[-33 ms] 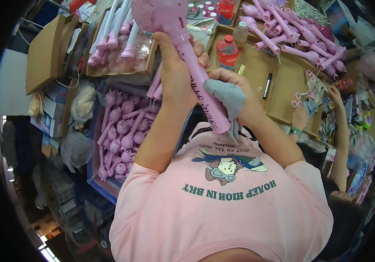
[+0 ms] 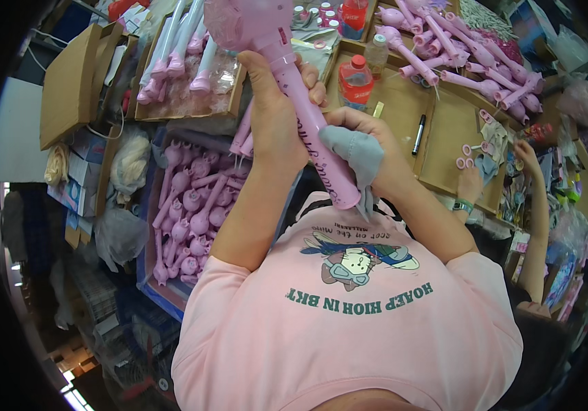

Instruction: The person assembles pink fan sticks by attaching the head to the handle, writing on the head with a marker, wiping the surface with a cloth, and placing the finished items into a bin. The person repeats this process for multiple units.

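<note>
Head view: the left hand (image 2: 274,116) is wrapped around the wand (image 2: 309,127) just below its wide head, thumb on one side and fingers curled over the other. The wand is held at a slant above the person's lap, head up and away, butt end toward the pink shirt (image 2: 348,342). The right hand (image 2: 388,156) pinches a grey cloth (image 2: 354,151) against the lower handle.

Left of the forearms, a blue-edged bin (image 2: 162,299) is heaped with pink parts (image 2: 198,212), round-headed and lying every way. Beyond it, a carton (image 2: 188,114) holds pale tubes (image 2: 201,72) with pink ends, on clear plastic.

On the right, a brown tray (image 2: 396,92) has a black marker (image 2: 419,134) lying in it; a red-labelled bottle (image 2: 357,82) and a clear bottle (image 2: 377,56) stand at its left side. The next tray (image 2: 451,127) holds pink rings (image 2: 466,163); a co-worker's hand (image 2: 470,183) touches another grey cloth (image 2: 490,168) there. Past the trays, a box (image 2: 410,60) is piled with more pink wands (image 2: 489,89).
</note>
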